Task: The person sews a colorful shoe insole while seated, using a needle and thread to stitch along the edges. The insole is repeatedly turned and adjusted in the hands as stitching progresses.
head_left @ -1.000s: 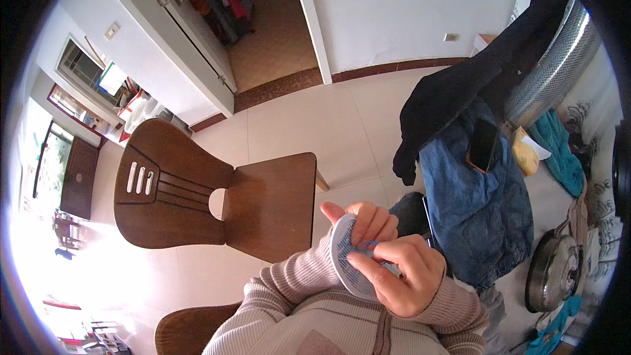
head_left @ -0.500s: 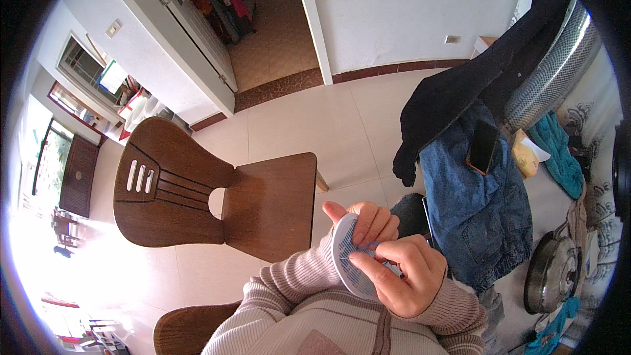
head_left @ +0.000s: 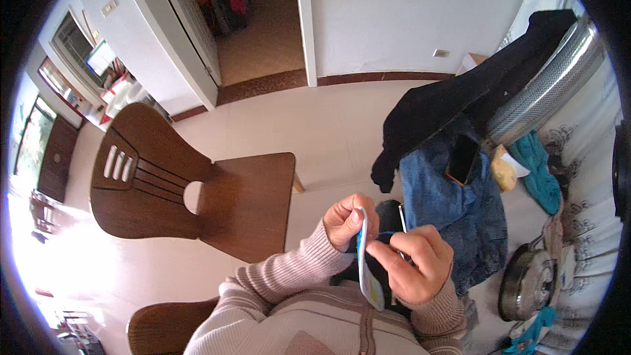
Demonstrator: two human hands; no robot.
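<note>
A flat white insole [head_left: 363, 260] with blue stitching is held nearly edge-on in front of my chest. My left hand [head_left: 350, 219] pinches its upper end, thumb on the near face and fingers behind. Close on its right side is my right hand [head_left: 414, 263], fingers curled, the thumb tip almost at the insole. A short blue thread [head_left: 389, 232] runs between the insole and my right fingers. Something small and shiny shows under those fingers, too small to name. Most of the stitched face is turned out of sight.
A brown wooden chair [head_left: 243, 194] stands ahead to the left; another chair back [head_left: 167, 329] is at lower left. To the right lie blue jeans [head_left: 453, 223], a phone [head_left: 463, 159], a black garment [head_left: 453, 102] and a lidded pan [head_left: 528, 283]. A doorway [head_left: 263, 39] opens ahead.
The insole has turned from showing its stitched face to nearly edge-on. My left thumb now presses on it, and my right hand sits slightly lower. The whole view has shifted a little.
</note>
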